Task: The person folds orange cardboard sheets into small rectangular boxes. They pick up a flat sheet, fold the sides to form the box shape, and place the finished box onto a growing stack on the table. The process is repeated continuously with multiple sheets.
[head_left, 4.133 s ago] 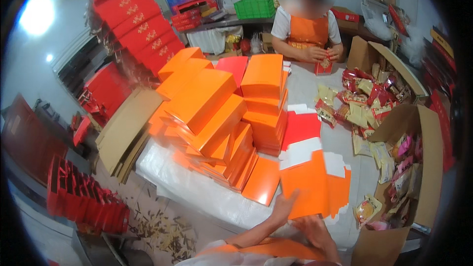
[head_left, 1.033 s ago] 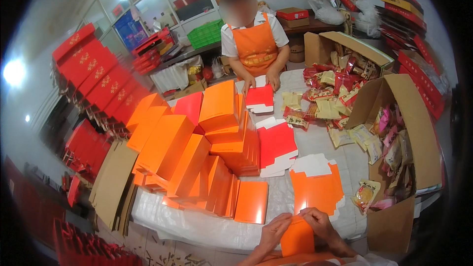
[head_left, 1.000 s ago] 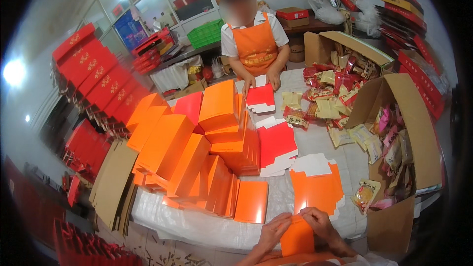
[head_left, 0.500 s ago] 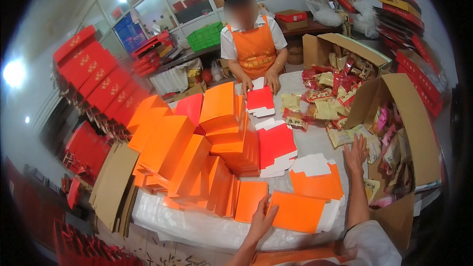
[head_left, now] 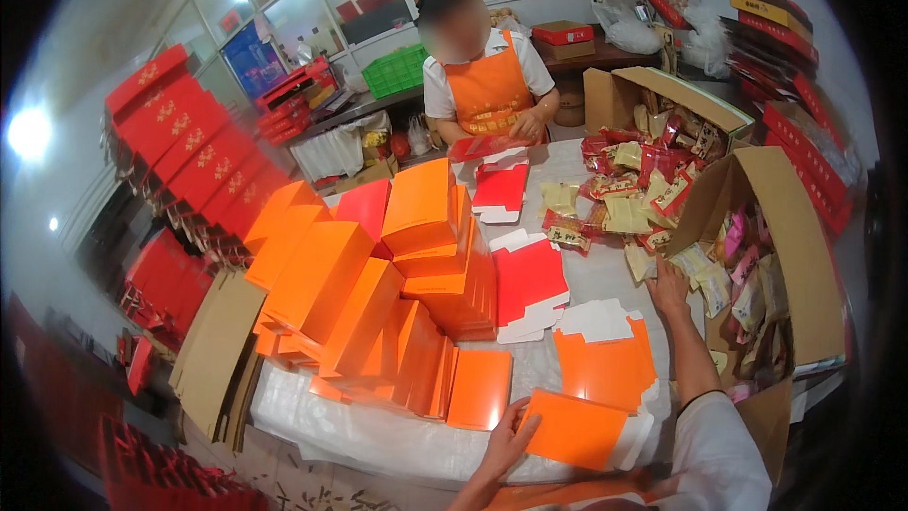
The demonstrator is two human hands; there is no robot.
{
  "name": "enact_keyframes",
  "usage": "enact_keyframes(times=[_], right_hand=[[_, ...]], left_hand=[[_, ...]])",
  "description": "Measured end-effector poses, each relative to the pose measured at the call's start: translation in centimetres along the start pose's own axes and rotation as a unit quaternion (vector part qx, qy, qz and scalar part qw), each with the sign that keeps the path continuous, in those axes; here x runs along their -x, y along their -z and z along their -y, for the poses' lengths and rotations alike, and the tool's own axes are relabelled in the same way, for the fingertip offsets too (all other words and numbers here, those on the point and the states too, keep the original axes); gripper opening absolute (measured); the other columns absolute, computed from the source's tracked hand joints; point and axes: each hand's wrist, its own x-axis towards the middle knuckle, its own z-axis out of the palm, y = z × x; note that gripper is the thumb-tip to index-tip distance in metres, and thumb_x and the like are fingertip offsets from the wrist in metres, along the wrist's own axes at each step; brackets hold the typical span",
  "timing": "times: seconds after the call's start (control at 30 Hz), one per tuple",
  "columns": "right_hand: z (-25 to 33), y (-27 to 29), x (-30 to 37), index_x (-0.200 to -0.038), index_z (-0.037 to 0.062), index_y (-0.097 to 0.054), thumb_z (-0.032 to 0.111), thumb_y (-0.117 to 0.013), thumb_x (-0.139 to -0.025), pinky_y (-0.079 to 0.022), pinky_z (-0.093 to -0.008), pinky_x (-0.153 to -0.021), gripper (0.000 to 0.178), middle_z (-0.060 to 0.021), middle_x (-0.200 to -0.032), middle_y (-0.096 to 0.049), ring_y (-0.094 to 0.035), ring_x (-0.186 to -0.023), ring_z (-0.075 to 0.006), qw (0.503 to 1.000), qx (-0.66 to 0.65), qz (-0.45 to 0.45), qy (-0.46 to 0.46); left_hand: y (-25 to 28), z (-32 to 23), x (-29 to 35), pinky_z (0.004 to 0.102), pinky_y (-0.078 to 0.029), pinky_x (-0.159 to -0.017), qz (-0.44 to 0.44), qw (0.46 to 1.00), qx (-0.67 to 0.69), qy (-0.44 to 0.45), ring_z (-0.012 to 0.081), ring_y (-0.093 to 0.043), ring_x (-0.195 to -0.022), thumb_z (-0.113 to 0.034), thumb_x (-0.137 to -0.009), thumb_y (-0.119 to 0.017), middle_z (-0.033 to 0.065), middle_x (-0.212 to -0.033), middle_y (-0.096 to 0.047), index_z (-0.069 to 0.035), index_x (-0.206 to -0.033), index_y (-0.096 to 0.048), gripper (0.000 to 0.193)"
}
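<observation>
Left hand (head_left: 506, 437): our thumb and fingers are at the left edge of the orange carton (head_left: 574, 424); can't tell how firmly they close. Right hand (head_left: 670, 290): fingers at a pale packet (head_left: 640, 263); can't tell if they grip it.

The carton lies near our edge of the table (head_left: 591, 289), against the flat orange blanks (head_left: 605, 364). Stacked orange boxes (head_left: 317, 265) crowd our left; an open cardboard box (head_left: 799, 246) walls off our right, just beside our forearm. Red blanks (head_left: 530, 276) lie beyond, packet pile (head_left: 624, 208) to their right. A co-worker (head_left: 492, 80) stands across from us.

Carton looks smooth, bright orange, flattish, white flaps at its right end.

Print: stacked boxes carry a small dark line, too small to read; packets have printed marks; co-worker's apron (head_left: 487, 93) bears gold lettering.
</observation>
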Motion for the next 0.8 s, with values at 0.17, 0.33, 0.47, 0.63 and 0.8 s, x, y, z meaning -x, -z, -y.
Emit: enact_keyframes(times=[0.17, 0.33, 0.47, 0.63, 0.8], right_hand=[[0.7, 1.0, -0.6, -0.101, 0.0047, -0.052, 0.019, -0.057, -0.074, -0.041, -0.0435, -0.078, 0.031, -0.0134, -0.095, -0.058, -0.052, -0.092, -0.0299, 0.999, 0.034, -0.013, 0.031], [-2.4, -1.5, -0.7, -0.084, 0.0031, -0.051, 0.009, -0.048, -0.078, -0.042, -0.0444, -0.071, 0.010, -0.0165, -0.083, -0.057, -0.054, -0.083, -0.0341, 0.984, -0.074, -0.160, -0.027], [2.2, 2.5, 2.9, -0.097, -0.0010, -0.053, 0.029, -0.049, -0.085, -0.041, -0.0357, -0.072, 0.032, -0.0194, -0.088, -0.056, -0.054, -0.083, -0.0287, 0.927, -0.354, -0.074, -0.094], [5.2, 8.9, 9.4, -0.110, -0.0036, -0.049, 0.016, -0.052, -0.082, -0.044, -0.0257, -0.071, 0.034, -0.0063, -0.094, -0.059, -0.055, -0.086, -0.0138, 0.723, -0.672, -0.089, -0.135], [2.7, 10.7, 13.9, -0.112, -0.0085, -0.046, 0.009, -0.051, -0.078, -0.044, -0.0208, -0.070, 0.038, -0.0065, -0.088, -0.060, -0.056, -0.080, -0.0104, 0.625, -0.761, -0.007, -0.171]], left_hand=[[-0.5, -0.5, 1.0, 0.0233, -0.041, -0.080, -0.026, 0.999, 0.015, -0.013, 0.0112, -0.050, -0.093, -0.014, -0.088, -0.052, 0.0075, -0.102, -0.054, 0.000, -0.124, -0.037, 0.041], [-0.7, 0.0, 0.0, 0.0262, -0.036, -0.090, -0.093, 0.995, 0.001, -0.022, 0.0157, -0.045, -0.105, -0.014, -0.088, -0.050, 0.0116, -0.115, -0.047, 0.005, -0.124, -0.035, 0.043], [-0.6, 0.3, -0.6, 0.0278, -0.035, -0.090, -0.162, 0.985, 0.057, 0.006, 0.0155, -0.044, -0.104, -0.018, -0.091, -0.043, 0.0092, -0.116, -0.046, 0.002, -0.120, -0.039, 0.035], [-1.2, 0.4, -1.5, 0.0281, -0.034, -0.090, -0.173, 0.982, 0.059, -0.041, 0.0149, -0.041, -0.106, -0.018, -0.092, -0.043, 0.0089, -0.119, -0.043, 0.002, -0.120, -0.036, 0.035], [-2.2, -0.4, -2.4, 0.0283, -0.031, -0.094, -0.204, 0.975, 0.016, -0.084, 0.0165, -0.038, -0.112, -0.018, -0.092, -0.044, 0.0104, -0.123, -0.038, 0.003, -0.125, -0.030, 0.042]])
